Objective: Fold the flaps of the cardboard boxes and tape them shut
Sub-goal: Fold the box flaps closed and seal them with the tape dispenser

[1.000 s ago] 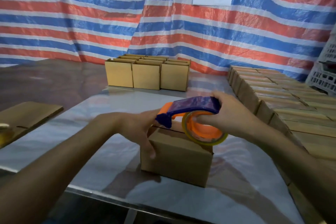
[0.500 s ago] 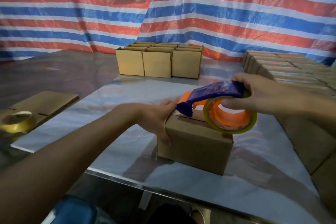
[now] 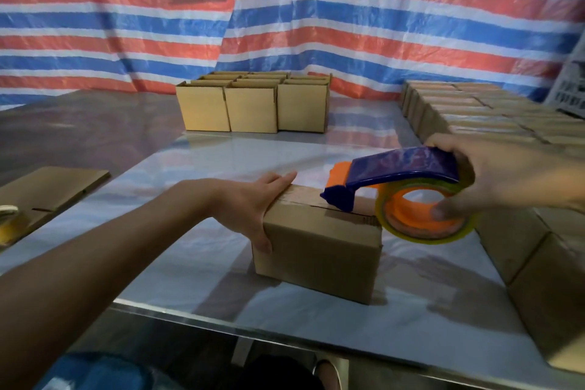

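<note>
Box [image 3: 319, 247] under left hand [image 3: 253, 206]; tape dispenser [image 3: 408, 187] atop, in right hand [image 3: 506, 177]

**Dim, soft light; centre sharp, edges smeared**

Low, even, from above and ahead. Pale sheen and tarp [image 3: 316, 25] stripe reflections on glossy table [image 3: 221, 155]. Soft shadows on near side and right of box [image 3: 319, 250], also below tape dispenser [image 3: 408, 168]. Motion blur on right hand [image 3: 512, 180], fingertips mushy. Left forearm [image 3: 95, 263] dark, underexposed. Wide-angle stretch on box stacks [image 3: 538, 263] at right edge. Fine texture smeared throughout.
</note>
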